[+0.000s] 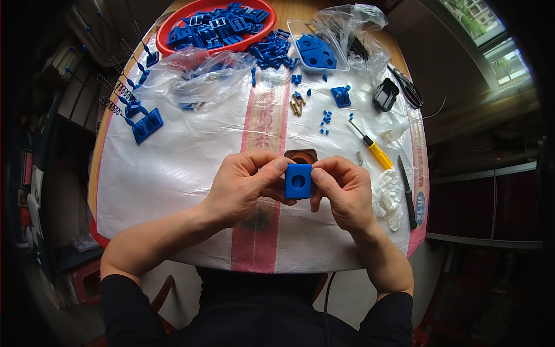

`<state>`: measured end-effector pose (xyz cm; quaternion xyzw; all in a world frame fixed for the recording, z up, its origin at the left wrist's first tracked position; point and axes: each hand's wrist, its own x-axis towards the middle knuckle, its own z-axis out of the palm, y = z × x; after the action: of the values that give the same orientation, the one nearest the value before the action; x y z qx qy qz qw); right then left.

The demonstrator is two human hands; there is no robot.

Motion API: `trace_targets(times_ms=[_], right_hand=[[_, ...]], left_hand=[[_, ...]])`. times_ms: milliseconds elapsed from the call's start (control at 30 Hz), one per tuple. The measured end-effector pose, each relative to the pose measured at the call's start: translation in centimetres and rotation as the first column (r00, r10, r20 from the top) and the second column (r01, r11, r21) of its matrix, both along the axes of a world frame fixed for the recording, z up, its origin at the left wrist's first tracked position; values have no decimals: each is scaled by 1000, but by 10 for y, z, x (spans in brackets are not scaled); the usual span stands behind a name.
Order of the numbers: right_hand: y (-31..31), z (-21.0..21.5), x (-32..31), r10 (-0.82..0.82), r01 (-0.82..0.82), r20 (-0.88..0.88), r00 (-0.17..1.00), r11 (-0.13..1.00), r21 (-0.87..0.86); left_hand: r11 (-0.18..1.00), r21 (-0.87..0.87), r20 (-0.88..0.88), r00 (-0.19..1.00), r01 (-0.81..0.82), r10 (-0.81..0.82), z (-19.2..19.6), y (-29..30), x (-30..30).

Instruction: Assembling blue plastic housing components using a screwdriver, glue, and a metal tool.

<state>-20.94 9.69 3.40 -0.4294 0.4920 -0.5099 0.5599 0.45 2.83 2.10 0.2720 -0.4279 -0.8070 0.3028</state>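
Note:
Between my two hands is a small blue rectangular plastic block (298, 194) with a round hole in its face, held up over the table's middle. My left hand (243, 186) pinches its left edge between thumb and fingers. The thumb and forefinger of my right hand (346, 192) grip the right edge. Just behind the block a dark brown squarish piece (310, 154) with a round opening shows partly; the block and fingers cover the rest. Beyond lie tiny blue bits (326, 117), brass-coloured pins (297, 105) and a blue piece with a knob (341, 96).
A red basin (163, 40) of blue parts, a loose blue pile (273, 49) and a clear tub (341, 66) stand far back. Blue bases with springs (148, 126) line the left. At right lie a yellow-handled screwdriver (378, 154), a knife (409, 194), scissors (406, 87) and crumpled tissue (388, 196).

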Motion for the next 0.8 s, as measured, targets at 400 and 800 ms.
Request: trace_targets(times_ms=[400,800], right_hand=[[1,-4,0,-2,0,-43,999,998,-59],[3,-3,0,-35,20,-115,993,992,-126]], left_hand=[[994,-104,-4,1000,9,-9,3,1,2],[991,-127,-8,999,32,-33,-2,-2,0]])
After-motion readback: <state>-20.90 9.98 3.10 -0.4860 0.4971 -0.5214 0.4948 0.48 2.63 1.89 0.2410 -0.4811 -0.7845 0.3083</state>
